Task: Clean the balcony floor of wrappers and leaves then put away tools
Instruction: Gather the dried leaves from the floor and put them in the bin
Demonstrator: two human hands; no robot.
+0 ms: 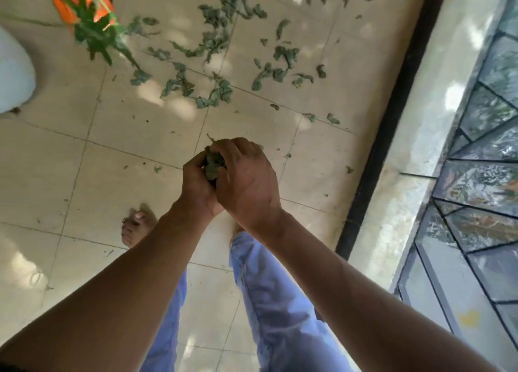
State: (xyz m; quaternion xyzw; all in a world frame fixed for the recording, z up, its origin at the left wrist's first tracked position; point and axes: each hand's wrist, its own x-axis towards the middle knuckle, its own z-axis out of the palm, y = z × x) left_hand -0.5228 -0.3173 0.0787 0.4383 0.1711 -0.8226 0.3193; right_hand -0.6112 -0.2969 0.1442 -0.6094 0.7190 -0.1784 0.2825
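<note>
My left hand (196, 184) and my right hand (246, 181) are cupped together above the tiled floor, both curled round a bunch of green leaves (213, 165) held between them. Only part of the bunch shows between the fingers. Several more curled green leaves (215, 91) lie scattered over the beige floor tiles (134, 136) ahead, across the top half of the view. An orange and green wrapper (84, 16) lies on the floor at the top left.
A white rounded object (14, 72) sits at the left edge. A black strip (392, 114) and a pale ledge (420, 136) run along the right, with a metal-framed glass railing (482, 175) beyond. My bare foot (137, 226) and blue trousers (274, 301) are below the hands.
</note>
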